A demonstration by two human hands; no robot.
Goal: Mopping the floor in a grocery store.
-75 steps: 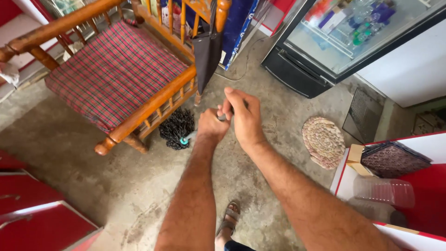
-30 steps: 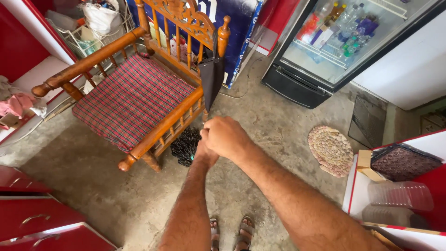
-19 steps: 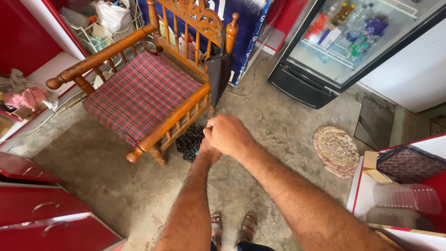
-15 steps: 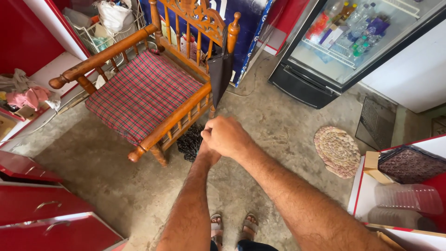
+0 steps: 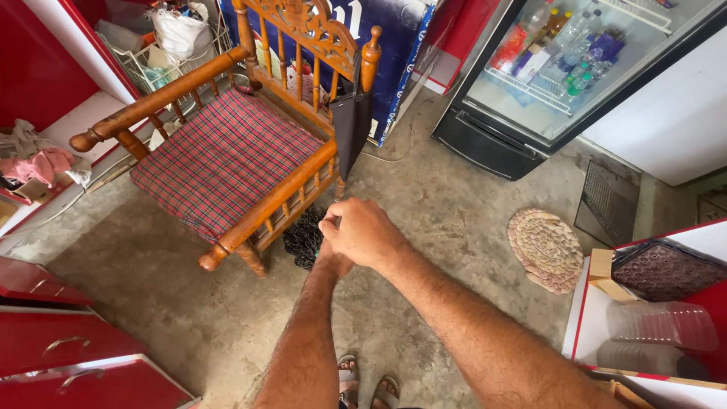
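Note:
Both my hands are clasped together on the thin handle of a mop. My right hand (image 5: 365,235) lies on top and covers most of my left hand (image 5: 331,263). The handle is almost wholly hidden inside the fists. The mop's dark stringy head (image 5: 303,237) rests on the concrete floor just beyond my hands, against the front leg of a wooden armchair (image 5: 257,216) with a red plaid cushion (image 5: 219,159). A dark folded umbrella (image 5: 351,132) hangs from the chair's back post.
A glass-door drinks fridge (image 5: 545,83) stands at the back right. A round woven mat (image 5: 545,250) lies on the floor, with red-and-white counters (image 5: 644,303) to the right. Red drawers (image 5: 68,348) sit at the lower left. My sandalled feet (image 5: 367,386) are below.
My right hand has closed down over my left, hiding the mop handle. The view has shifted, so the chair sits more to the centre; the mop head stays by the chair leg.

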